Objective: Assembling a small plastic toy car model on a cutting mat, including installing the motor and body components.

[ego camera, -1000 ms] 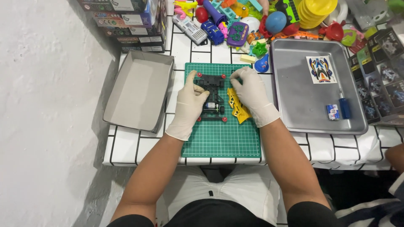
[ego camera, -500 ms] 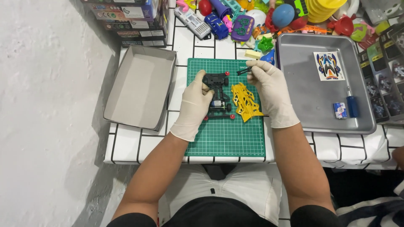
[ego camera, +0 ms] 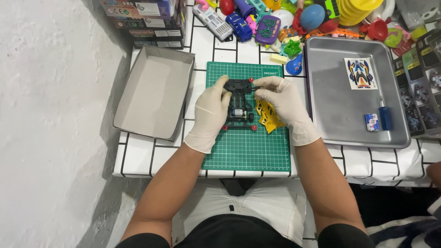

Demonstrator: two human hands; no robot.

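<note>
I have my left hand wrapped around the black toy car frame on the green mat, steadying it while my right hand pinches its far end, the yellow shell lying under that palm.

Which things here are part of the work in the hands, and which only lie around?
In use:
left hand
right hand
black toy car chassis
yellow car body
green cutting mat

Lying about:
metal tray
grey box
toy pile
</note>
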